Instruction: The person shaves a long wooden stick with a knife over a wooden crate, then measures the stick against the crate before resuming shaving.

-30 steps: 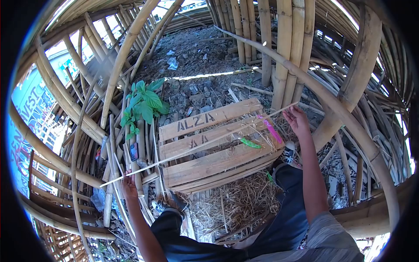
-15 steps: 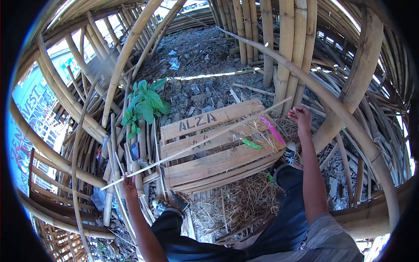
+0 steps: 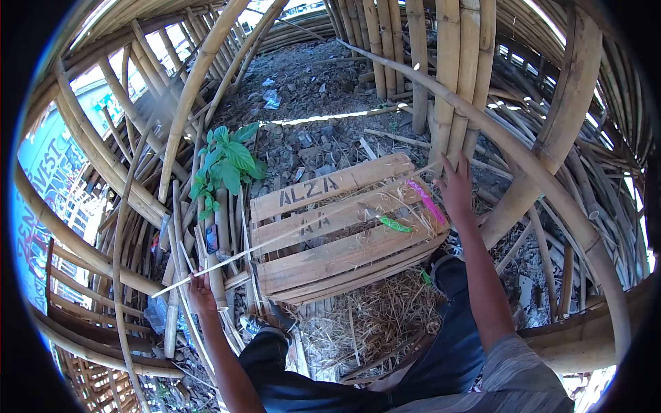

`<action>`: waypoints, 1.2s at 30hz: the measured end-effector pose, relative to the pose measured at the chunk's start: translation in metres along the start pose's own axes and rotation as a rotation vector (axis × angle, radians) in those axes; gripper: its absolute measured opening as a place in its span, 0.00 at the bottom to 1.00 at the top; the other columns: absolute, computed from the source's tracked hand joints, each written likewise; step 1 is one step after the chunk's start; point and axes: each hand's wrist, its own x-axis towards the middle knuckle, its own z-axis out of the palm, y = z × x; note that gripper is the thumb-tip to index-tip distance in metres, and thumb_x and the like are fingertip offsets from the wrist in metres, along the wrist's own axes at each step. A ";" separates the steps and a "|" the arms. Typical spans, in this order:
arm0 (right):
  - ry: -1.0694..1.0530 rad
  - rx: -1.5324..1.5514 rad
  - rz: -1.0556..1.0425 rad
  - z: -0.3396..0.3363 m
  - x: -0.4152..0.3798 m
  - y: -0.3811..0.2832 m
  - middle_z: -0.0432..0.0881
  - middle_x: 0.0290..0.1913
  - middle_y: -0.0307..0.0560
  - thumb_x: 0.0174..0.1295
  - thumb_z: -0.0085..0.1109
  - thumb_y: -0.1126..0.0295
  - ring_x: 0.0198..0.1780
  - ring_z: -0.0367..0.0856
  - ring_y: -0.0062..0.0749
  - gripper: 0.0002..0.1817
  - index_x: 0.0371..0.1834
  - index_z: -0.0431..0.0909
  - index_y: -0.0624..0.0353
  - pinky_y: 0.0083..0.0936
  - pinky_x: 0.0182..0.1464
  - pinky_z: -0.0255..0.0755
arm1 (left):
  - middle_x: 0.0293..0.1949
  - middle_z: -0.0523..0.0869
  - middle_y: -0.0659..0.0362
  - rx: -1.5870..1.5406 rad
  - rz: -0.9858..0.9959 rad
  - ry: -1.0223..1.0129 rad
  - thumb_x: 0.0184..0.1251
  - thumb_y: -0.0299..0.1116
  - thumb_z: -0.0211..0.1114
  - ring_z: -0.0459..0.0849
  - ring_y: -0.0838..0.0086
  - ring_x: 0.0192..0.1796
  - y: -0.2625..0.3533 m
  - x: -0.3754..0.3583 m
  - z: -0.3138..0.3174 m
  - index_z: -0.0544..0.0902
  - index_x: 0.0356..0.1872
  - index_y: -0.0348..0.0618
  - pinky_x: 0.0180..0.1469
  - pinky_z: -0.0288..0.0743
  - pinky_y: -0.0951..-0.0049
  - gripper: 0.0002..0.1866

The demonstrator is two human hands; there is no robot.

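Observation:
A long, thin bamboo strip (image 3: 227,261) slants over a wooden crate (image 3: 303,266) marked ALZA. Near the strip's lower left end, my left hand (image 3: 202,292) is closed around it. My right hand (image 3: 456,191) is at the far upper end, fingers spread and fingertips right beside the strip. On the crate's slats lies a knife with a green handle (image 3: 394,224), its blade pointing up and left. A pink piece with writing (image 3: 425,201) rests close to my right wrist, at the crate's right end. Fine shavings are scattered around the knife.
Bamboo poles (image 3: 458,82) stand behind the crate, and a thick slanting pole (image 3: 509,141) passes right of my right hand. A leafy green plant (image 3: 227,162) grows behind the crate's left end. Shavings (image 3: 372,330) cover the ground between my legs.
My right hand has moved left and up to the far end of the bamboo strip, and its fingers have spread. My left hand keeps its hold, shifted slightly left.

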 end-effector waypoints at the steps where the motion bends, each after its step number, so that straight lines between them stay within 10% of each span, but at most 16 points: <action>1: -0.001 0.000 0.004 0.002 0.000 0.002 0.74 0.52 0.57 0.50 0.63 0.73 0.54 0.74 0.42 0.30 0.60 0.68 0.51 0.34 0.58 0.66 | 0.51 0.76 0.47 0.027 0.010 -0.030 0.69 0.29 0.50 0.77 0.63 0.55 0.001 0.001 0.000 0.70 0.48 0.30 0.57 0.74 0.66 0.13; 6: -0.326 0.269 -0.174 0.010 0.003 0.019 0.80 0.37 0.45 0.46 0.56 0.77 0.42 0.77 0.39 0.06 0.28 0.80 0.56 0.32 0.49 0.71 | 0.50 0.76 0.48 0.040 0.087 -0.071 0.69 0.30 0.51 0.76 0.62 0.55 0.012 -0.012 0.012 0.69 0.49 0.33 0.55 0.76 0.65 0.13; 9: -0.228 0.284 -0.242 0.014 0.003 0.026 0.80 0.32 0.43 0.45 0.54 0.77 0.40 0.77 0.39 0.07 0.28 0.78 0.56 0.32 0.44 0.73 | 0.52 0.74 0.46 0.246 0.235 0.059 0.68 0.32 0.53 0.75 0.56 0.56 0.025 -0.033 0.041 0.56 0.59 0.45 0.50 0.79 0.59 0.22; 12: -0.140 0.250 -0.251 0.010 0.004 0.032 0.80 0.33 0.45 0.45 0.54 0.77 0.39 0.78 0.40 0.07 0.28 0.78 0.57 0.32 0.42 0.73 | 0.62 0.62 0.44 0.816 0.611 0.294 0.63 0.26 0.57 0.68 0.52 0.61 0.037 -0.040 0.049 0.49 0.66 0.47 0.53 0.76 0.56 0.34; 14: -0.152 0.251 -0.244 0.009 0.011 0.038 0.80 0.33 0.45 0.46 0.53 0.77 0.39 0.78 0.41 0.07 0.29 0.77 0.58 0.32 0.42 0.74 | 0.66 0.57 0.46 1.450 1.009 0.263 0.55 0.21 0.63 0.62 0.50 0.65 0.050 -0.033 0.035 0.62 0.64 0.50 0.65 0.61 0.55 0.34; 24: -0.076 0.355 -0.261 0.053 0.001 0.083 0.79 0.36 0.51 0.50 0.53 0.79 0.42 0.77 0.46 0.06 0.32 0.76 0.62 0.39 0.53 0.69 | 0.67 0.56 0.53 1.927 0.932 0.074 0.55 0.29 0.63 0.56 0.56 0.69 0.057 -0.058 0.046 0.64 0.64 0.56 0.68 0.47 0.48 0.32; 31: -0.140 0.318 -0.290 0.057 0.002 0.092 0.79 0.37 0.50 0.52 0.52 0.79 0.43 0.78 0.46 0.07 0.34 0.76 0.63 0.43 0.58 0.66 | 0.51 0.78 0.60 1.932 0.757 -0.129 0.56 0.28 0.61 0.74 0.67 0.55 0.053 -0.039 0.010 0.77 0.46 0.50 0.63 0.58 0.56 0.15; 36: -0.144 0.285 -0.330 0.051 0.000 0.099 0.79 0.37 0.49 0.52 0.51 0.80 0.43 0.77 0.46 0.07 0.34 0.76 0.63 0.41 0.58 0.66 | 0.39 0.81 0.52 1.839 0.640 -0.250 0.55 0.27 0.62 0.79 0.57 0.43 0.052 -0.032 -0.002 0.80 0.35 0.41 0.51 0.70 0.59 0.07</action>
